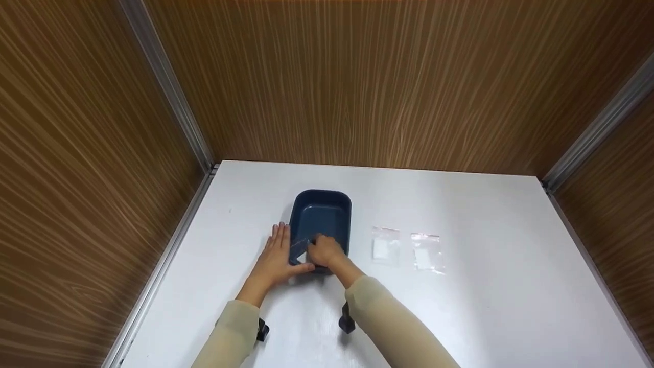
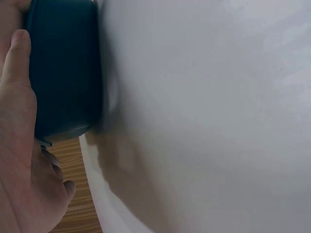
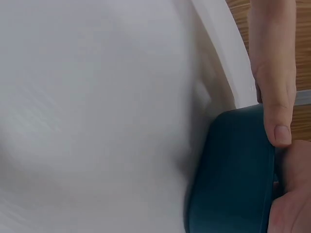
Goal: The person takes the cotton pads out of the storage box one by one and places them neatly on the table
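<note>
A dark blue rectangular box (image 1: 321,221) stands on the white table, its open side up. My left hand (image 1: 275,259) lies along its left wall with straight fingers, the thumb on the near rim. In the left wrist view the left hand (image 2: 24,160) touches the box's wall (image 2: 65,73). My right hand (image 1: 326,251) reaches over the near right part of the box with curled fingers. It seems to pinch a clear plastic bag (image 1: 301,243) with a white piece (image 1: 302,257) inside the box; its fingertips are hidden. The right wrist view shows only part of the right hand (image 3: 294,199).
Two small clear zip bags, a left one (image 1: 386,246) and a right one (image 1: 428,253), lie flat right of the box, each with a white piece in it. Wood-patterned panels (image 1: 357,87) enclose the white table (image 1: 511,286) at the back and both sides.
</note>
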The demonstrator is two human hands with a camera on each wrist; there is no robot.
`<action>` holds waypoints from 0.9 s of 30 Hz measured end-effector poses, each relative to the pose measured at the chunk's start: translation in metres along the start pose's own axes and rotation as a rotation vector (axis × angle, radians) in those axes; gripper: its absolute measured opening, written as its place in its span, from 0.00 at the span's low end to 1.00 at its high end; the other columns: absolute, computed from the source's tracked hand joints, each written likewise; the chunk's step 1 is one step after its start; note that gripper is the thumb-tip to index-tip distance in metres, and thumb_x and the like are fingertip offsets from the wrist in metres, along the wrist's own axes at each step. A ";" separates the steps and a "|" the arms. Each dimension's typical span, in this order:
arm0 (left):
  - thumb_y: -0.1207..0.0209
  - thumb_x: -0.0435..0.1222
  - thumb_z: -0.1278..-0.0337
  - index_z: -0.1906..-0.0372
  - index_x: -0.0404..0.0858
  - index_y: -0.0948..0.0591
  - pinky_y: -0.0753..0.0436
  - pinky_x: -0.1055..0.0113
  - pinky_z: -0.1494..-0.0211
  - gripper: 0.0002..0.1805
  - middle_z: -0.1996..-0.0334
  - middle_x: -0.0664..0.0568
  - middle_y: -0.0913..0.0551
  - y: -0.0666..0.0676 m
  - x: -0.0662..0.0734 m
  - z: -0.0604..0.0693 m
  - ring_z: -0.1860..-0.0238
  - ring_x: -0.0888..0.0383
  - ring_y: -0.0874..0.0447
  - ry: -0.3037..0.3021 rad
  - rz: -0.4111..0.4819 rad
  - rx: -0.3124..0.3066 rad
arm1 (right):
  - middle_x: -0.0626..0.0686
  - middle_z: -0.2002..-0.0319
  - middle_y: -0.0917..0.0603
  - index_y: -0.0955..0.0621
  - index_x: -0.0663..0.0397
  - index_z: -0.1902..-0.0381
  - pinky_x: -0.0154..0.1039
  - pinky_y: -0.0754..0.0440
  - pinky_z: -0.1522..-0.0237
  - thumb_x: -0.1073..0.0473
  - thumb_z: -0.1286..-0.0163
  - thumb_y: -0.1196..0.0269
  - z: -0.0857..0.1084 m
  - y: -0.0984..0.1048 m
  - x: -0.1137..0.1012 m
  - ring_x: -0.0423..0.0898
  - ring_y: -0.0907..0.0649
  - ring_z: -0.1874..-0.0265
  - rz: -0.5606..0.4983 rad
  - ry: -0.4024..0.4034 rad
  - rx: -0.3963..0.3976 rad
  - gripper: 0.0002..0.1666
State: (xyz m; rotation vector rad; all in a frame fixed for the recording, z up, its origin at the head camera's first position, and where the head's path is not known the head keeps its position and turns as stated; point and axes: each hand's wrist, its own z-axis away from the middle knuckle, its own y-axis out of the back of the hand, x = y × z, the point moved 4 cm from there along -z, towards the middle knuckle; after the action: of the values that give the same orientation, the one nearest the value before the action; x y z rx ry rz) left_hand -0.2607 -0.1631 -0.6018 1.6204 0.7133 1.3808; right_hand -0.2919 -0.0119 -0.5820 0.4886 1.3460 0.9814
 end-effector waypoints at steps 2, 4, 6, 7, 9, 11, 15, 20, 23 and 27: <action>0.42 0.77 0.60 0.21 0.29 0.59 0.57 0.49 0.19 0.76 0.20 0.35 0.62 0.000 0.000 0.000 0.20 0.42 0.69 0.007 -0.004 -0.012 | 0.66 0.42 0.19 0.23 0.66 0.38 0.54 0.23 0.38 0.53 0.28 0.45 -0.001 0.000 0.002 0.61 0.20 0.43 -0.071 -0.026 -0.041 0.27; 0.42 0.78 0.60 0.21 0.30 0.60 0.57 0.49 0.19 0.76 0.20 0.36 0.62 0.000 0.000 0.000 0.20 0.43 0.70 0.009 -0.005 -0.019 | 0.64 0.46 0.17 0.20 0.66 0.43 0.51 0.20 0.42 0.54 0.31 0.42 -0.001 0.001 0.004 0.57 0.18 0.49 -0.128 -0.048 -0.063 0.25; 0.42 0.78 0.60 0.21 0.30 0.60 0.57 0.49 0.19 0.75 0.20 0.36 0.63 0.000 0.000 0.000 0.20 0.43 0.70 0.011 -0.003 -0.021 | 0.61 0.53 0.15 0.17 0.65 0.50 0.48 0.18 0.49 0.56 0.36 0.39 -0.002 0.002 0.006 0.54 0.18 0.57 -0.184 -0.065 -0.067 0.21; 0.42 0.78 0.60 0.21 0.30 0.60 0.57 0.49 0.19 0.75 0.20 0.36 0.62 0.000 0.000 0.001 0.20 0.43 0.70 0.012 -0.003 -0.020 | 0.58 0.56 0.15 0.16 0.63 0.54 0.46 0.18 0.53 0.56 0.38 0.38 -0.002 0.003 0.007 0.52 0.18 0.60 -0.207 -0.073 -0.063 0.19; 0.42 0.77 0.60 0.21 0.30 0.60 0.57 0.49 0.19 0.75 0.20 0.36 0.63 0.000 0.000 0.001 0.20 0.43 0.70 0.018 -0.004 -0.023 | 0.56 0.63 0.15 0.14 0.61 0.62 0.42 0.19 0.61 0.58 0.41 0.37 -0.004 0.004 0.010 0.50 0.19 0.66 -0.259 -0.092 -0.055 0.14; 0.42 0.77 0.60 0.21 0.31 0.60 0.58 0.50 0.19 0.75 0.20 0.37 0.64 0.000 -0.001 0.001 0.20 0.44 0.70 0.023 -0.001 -0.027 | 0.53 0.66 0.16 0.14 0.60 0.65 0.39 0.21 0.66 0.59 0.43 0.36 -0.005 0.003 0.012 0.48 0.20 0.68 -0.319 -0.107 -0.054 0.11; 0.42 0.77 0.59 0.21 0.31 0.61 0.57 0.49 0.19 0.75 0.20 0.37 0.64 -0.001 0.000 0.000 0.20 0.44 0.71 0.021 -0.001 -0.033 | 0.53 0.63 0.15 0.14 0.61 0.60 0.36 0.21 0.68 0.63 0.44 0.36 -0.006 0.002 0.014 0.47 0.20 0.67 -0.404 -0.100 -0.069 0.13; 0.45 0.78 0.59 0.21 0.32 0.62 0.56 0.49 0.19 0.75 0.20 0.37 0.64 -0.002 0.000 0.000 0.20 0.43 0.69 0.020 -0.023 -0.033 | 0.59 0.51 0.15 0.19 0.66 0.46 0.41 0.17 0.53 0.67 0.47 0.33 -0.007 0.002 0.013 0.51 0.19 0.55 -0.438 -0.073 -0.030 0.27; 0.44 0.78 0.59 0.21 0.31 0.60 0.55 0.48 0.19 0.75 0.20 0.36 0.62 -0.002 0.000 0.000 0.20 0.42 0.68 0.018 -0.024 -0.016 | 0.61 0.50 0.15 0.18 0.67 0.46 0.45 0.18 0.47 0.67 0.48 0.32 -0.009 0.004 0.014 0.54 0.18 0.52 -0.425 -0.092 0.031 0.28; 0.44 0.78 0.59 0.21 0.30 0.59 0.54 0.48 0.19 0.75 0.21 0.34 0.61 -0.001 0.000 0.000 0.20 0.40 0.66 0.007 -0.024 -0.002 | 0.62 0.51 0.14 0.17 0.67 0.47 0.44 0.16 0.50 0.66 0.48 0.32 -0.010 0.008 0.015 0.54 0.17 0.54 -0.441 -0.112 0.084 0.27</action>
State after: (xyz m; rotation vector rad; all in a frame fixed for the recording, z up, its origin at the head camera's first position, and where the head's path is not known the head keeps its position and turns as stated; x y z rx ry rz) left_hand -0.2603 -0.1626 -0.6024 1.6008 0.7336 1.3704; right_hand -0.3048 0.0022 -0.5869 0.2863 1.3231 0.5296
